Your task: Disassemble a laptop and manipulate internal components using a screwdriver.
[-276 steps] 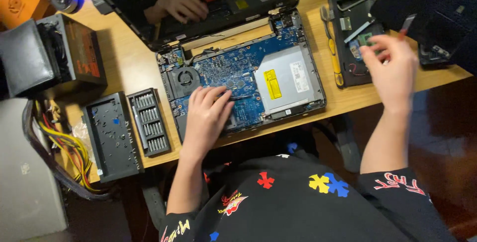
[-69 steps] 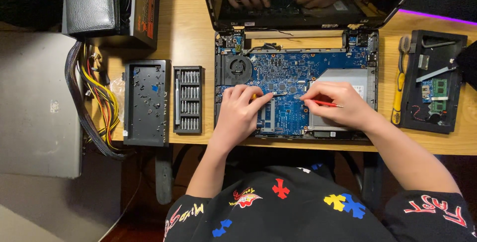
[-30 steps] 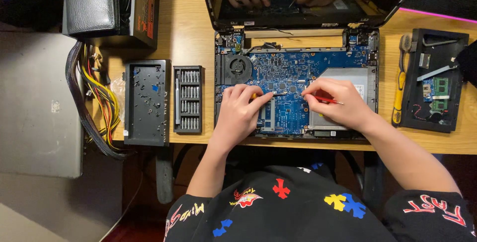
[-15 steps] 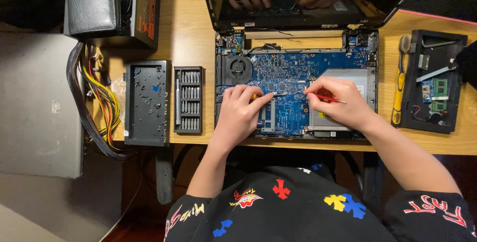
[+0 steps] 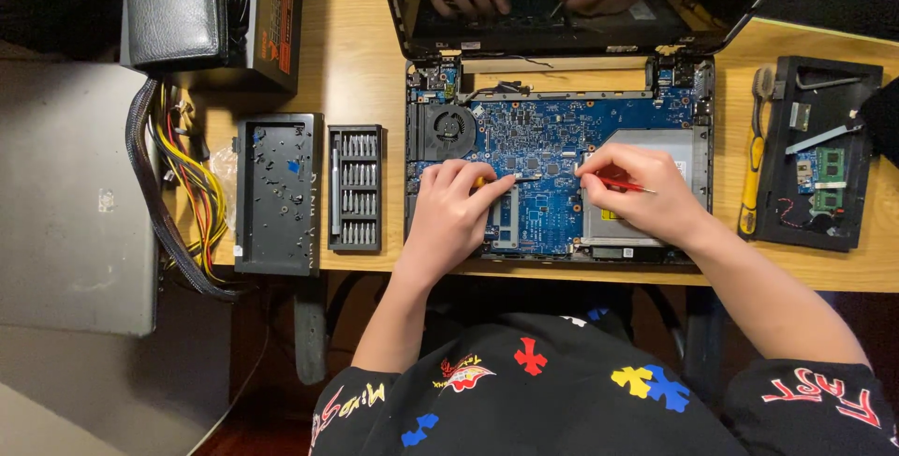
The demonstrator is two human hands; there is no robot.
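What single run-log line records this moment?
left hand: resting on laptop motherboard | right hand: holding red-handled tool, tip on board | bit set: left of laptop

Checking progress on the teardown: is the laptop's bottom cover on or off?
Off. The laptop lies with its blue circuit board and fan bare under both hands.

The left hand (image 5: pixel 452 208) covers part of the blue laptop motherboard (image 5: pixel 552 152), and its fingertip contact is hidden. The thin red-handled tool (image 5: pixel 626 184) tip seems buried under the right hand (image 5: pixel 637 189). The top edge crops the black laptop lid (image 5: pixel 562 25).
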